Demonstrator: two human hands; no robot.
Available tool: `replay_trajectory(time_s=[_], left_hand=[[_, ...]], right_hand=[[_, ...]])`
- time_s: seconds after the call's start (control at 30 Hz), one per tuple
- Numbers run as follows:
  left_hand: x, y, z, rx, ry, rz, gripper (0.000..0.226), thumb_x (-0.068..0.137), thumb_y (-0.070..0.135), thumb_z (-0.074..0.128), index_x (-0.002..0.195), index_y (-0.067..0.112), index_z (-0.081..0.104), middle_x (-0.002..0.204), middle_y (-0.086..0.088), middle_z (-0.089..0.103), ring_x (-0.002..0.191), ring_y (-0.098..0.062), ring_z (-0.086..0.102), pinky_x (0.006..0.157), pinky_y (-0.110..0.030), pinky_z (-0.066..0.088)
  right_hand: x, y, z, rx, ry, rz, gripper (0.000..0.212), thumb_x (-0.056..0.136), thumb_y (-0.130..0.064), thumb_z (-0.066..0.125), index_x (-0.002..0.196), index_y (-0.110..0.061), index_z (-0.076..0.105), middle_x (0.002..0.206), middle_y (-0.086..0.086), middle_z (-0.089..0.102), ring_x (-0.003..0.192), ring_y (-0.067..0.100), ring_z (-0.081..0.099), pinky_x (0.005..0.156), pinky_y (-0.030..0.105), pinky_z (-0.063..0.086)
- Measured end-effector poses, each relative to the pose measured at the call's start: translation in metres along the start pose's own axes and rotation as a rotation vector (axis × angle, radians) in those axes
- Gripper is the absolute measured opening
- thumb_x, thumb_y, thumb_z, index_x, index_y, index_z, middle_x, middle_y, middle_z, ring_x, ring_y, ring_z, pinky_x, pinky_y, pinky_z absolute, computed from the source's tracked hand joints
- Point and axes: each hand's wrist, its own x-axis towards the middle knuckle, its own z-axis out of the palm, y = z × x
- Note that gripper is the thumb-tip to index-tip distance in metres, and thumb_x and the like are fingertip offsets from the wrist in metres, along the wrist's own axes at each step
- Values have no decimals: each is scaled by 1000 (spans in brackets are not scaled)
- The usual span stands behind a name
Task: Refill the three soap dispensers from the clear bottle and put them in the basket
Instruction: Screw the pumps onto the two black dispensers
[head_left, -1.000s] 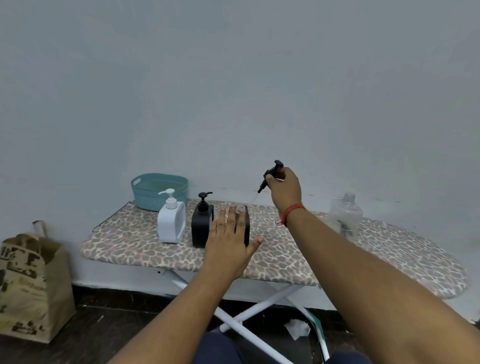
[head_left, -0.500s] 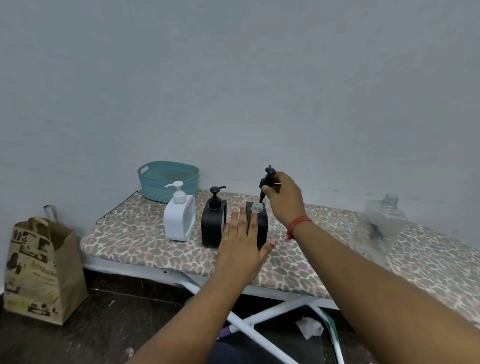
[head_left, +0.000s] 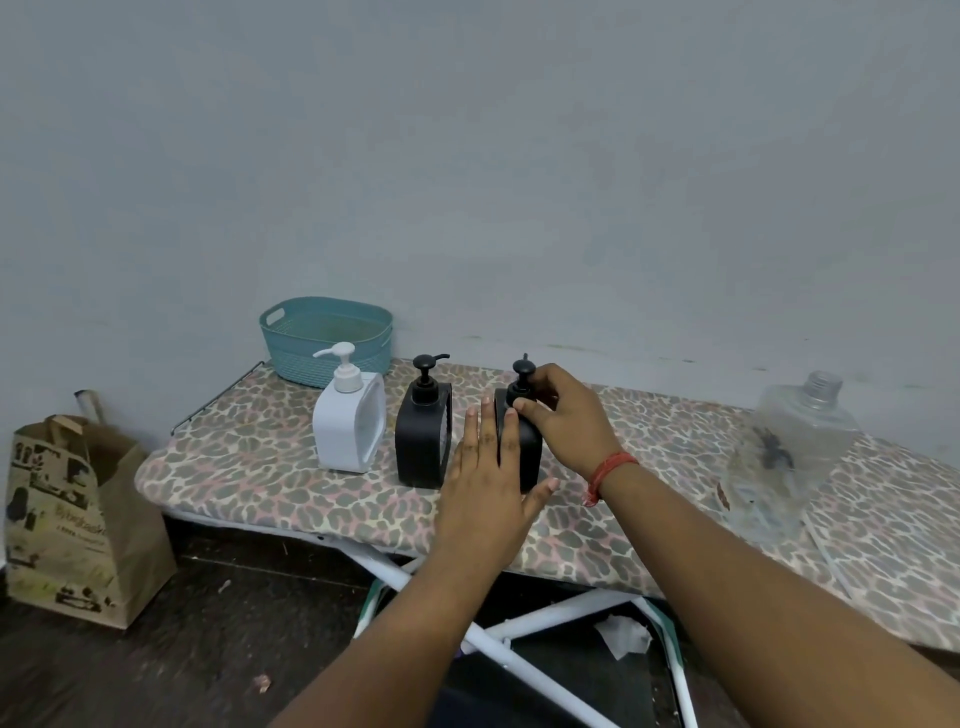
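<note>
Right hand (head_left: 563, 415) fingers curl around the black pump (head_left: 521, 375) atop a square black dispenser (head_left: 530, 457); left hand (head_left: 488, 473) fingers lie straight against its side.

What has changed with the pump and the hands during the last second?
The right hand brought the black pump down from the air onto the right black dispenser and still pinches it there. The left hand stays flat against that dispenser. The white dispenser, the other black dispenser, the basket and the clear bottle did not move.
</note>
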Motion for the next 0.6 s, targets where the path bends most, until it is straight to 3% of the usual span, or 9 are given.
replay_trajectory(time_s=[0.3,0.5,0.6], left_hand=[[0,-3,5,95,22,14,95,93,73,27,157,15,-12,167,-17,-2,155,-32,0,125,-47,13],[-1,2,-1,111,-27,0,97,91,72,26,160,14,-10,167,-17,-7,155,-32,-8,125,-47,3],[-2,1,-1,119,-30,4,96,92,72,26,157,15,-16,167,-17,-10,154,-31,-11,125,-47,1]], right_hand=[[-2,4,3,-12,6,-9,17,91,-21,70,100,-22,56,112,-6,66,109,12,60,100,34,47],[-4,10,5,-89,87,-55,26,87,-22,72,109,-27,59,98,-8,57,104,19,53,94,38,47],[-5,8,8,-105,46,-25,31,92,-20,67,122,-19,58,112,-4,53,113,20,50,102,36,43]])
